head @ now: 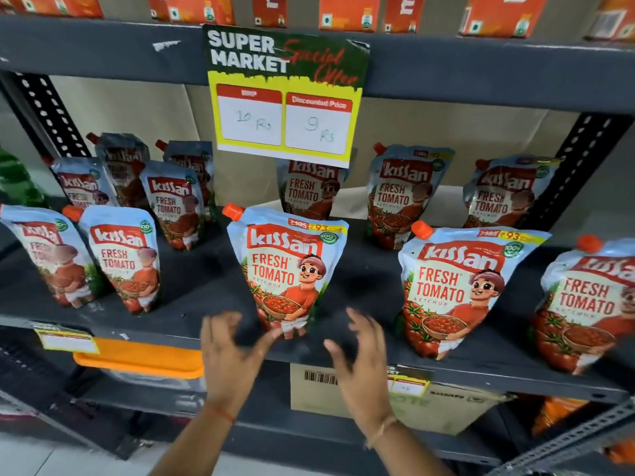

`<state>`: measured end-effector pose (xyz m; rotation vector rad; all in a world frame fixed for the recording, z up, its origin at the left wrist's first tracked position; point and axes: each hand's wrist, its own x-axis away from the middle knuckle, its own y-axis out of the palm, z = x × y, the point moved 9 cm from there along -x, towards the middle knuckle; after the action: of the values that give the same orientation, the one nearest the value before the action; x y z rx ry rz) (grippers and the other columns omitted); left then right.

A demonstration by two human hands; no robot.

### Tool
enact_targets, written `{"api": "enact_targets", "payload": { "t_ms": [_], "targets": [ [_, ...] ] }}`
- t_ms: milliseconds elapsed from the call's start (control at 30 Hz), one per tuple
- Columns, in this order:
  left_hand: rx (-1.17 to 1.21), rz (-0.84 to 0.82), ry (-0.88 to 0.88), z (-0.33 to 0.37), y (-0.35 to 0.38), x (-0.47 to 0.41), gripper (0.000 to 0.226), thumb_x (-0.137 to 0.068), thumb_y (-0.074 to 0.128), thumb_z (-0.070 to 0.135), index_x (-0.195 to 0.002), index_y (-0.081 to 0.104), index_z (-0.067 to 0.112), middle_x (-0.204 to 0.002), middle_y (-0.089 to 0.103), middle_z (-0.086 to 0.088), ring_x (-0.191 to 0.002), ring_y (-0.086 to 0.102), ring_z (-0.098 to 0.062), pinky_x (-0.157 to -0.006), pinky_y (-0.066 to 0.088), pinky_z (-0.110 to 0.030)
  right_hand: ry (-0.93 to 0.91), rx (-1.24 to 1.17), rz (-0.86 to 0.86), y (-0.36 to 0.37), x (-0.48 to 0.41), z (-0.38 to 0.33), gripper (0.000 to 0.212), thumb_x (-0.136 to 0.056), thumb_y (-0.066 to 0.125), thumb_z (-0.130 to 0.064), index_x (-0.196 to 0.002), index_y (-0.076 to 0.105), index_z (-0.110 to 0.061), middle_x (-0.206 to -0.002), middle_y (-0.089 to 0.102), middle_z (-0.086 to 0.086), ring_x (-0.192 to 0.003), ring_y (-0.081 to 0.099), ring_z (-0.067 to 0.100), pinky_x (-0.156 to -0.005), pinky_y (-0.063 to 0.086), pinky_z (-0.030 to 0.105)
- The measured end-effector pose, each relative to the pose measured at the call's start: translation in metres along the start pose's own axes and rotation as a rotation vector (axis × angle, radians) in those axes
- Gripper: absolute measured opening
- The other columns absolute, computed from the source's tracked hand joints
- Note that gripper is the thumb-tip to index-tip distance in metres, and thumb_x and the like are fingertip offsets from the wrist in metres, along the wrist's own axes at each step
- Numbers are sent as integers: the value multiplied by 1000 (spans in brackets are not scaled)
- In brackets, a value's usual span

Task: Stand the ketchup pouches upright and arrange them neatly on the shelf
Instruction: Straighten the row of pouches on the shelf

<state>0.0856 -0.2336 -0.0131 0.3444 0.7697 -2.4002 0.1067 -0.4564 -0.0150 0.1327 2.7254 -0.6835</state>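
Both hands nearest: left hand (229, 352) and right hand (360, 352), grip of each spread apart, empty, flanking base of centre pouch (287, 269). Pouch upright at front of shelf (192, 286); left fingertips about touching it.

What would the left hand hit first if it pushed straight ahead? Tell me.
Most likely the lower edge of the upright blue-and-red Kissan ketchup pouch at front centre: the left hand points its open fingers there. Depth is unclear.

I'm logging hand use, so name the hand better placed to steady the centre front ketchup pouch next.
Left, probably. The left hand has a fingertip almost at the bottom edge of the centre pouch; the right hand, also open, hovers farther right, clear of it.
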Motion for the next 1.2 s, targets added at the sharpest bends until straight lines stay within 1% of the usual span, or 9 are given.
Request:
{"api": "enact_targets", "payload": {
  "t_ms": [100,200,267,333,467,533,667,967,1200],
  "targets": [
    [-17,-234,253,42,46,47,62,-69,52,69,-87,58,9,-89,54,-4,-88,47,-11,-78,42,-24,19,-33,337,-73,26,26,55,-79,48,-58,-117,48,-17,-119,43,17,-102,53,34,-94,43,26],
    [74,-504,230,70,104,59,65,-68,57,64,-107,57,12,-103,54,2,-100,53,-10,-89,42,-23,101,2,544,-134,31,65,68,-74,64,-49,-120,43,-4,-119,40,26,-98,50,36,-94,41,26],
    [146,-648,113,82,141,55,76,-64,70,52,-127,45,16,-123,50,3,-118,49,-14,-100,38,-23,214,-64,470,-155,15,99,75,-66,77,-19,-129,36,-12,-127,38,14,-106,49,26,-95,44,36],
    [204,-746,24,92,174,50,95,-61,79,39,-139,27,21,-142,39,2,-131,36,-13,-106,29,-23,265,-230,222,-154,-11,120,87,-61,79,1,-129,33,-27,-130,45,1,-116,46,16,-97,39,28],
    [291,-872,-35,114,216,42,101,-57,83,32,-138,23,28,-139,42,5,-125,37,-7,-101,30,-24,305,-273,-171,-133,-44,131,79,-56,82,-2,-109,39,-43,-114,49,-26,-108,48,-4,-90,40,18],
    [331,-896,-78,117,226,42,91,-57,84,26,-132,32,29,-127,51,6,-118,46,-10,-95,36,-25,315,-228,-204,-126,-48,134,73,-55,84,-6,-107,45,-40,-109,56,-22,-101,52,-6,-78,45,10],
    [351,-849,-133,109,222,38,74,-59,82,17,-118,39,32,-111,55,11,-106,51,-9,-85,37,-19,288,-222,-210,-113,-49,125,76,-56,85,-14,-118,43,-30,-110,60,-15,-105,55,4,-85,44,19],
    [352,-872,-211,91,206,26,78,-63,78,8,-129,37,18,-116,53,5,-111,47,-11,-97,34,-26,231,-180,-229,-91,-52,107,59,-58,82,-22,-99,45,-43,-101,59,-23,-90,55,-16,-70,42,-1],
    [299,-915,-174,89,209,26,80,-64,79,17,-132,35,18,-120,51,4,-116,44,-12,-100,33,-28,238,-143,-203,-91,-51,111,67,-65,80,-16,-115,39,-34,-104,59,-18,-100,55,5,-86,44,18]
  ]
}}
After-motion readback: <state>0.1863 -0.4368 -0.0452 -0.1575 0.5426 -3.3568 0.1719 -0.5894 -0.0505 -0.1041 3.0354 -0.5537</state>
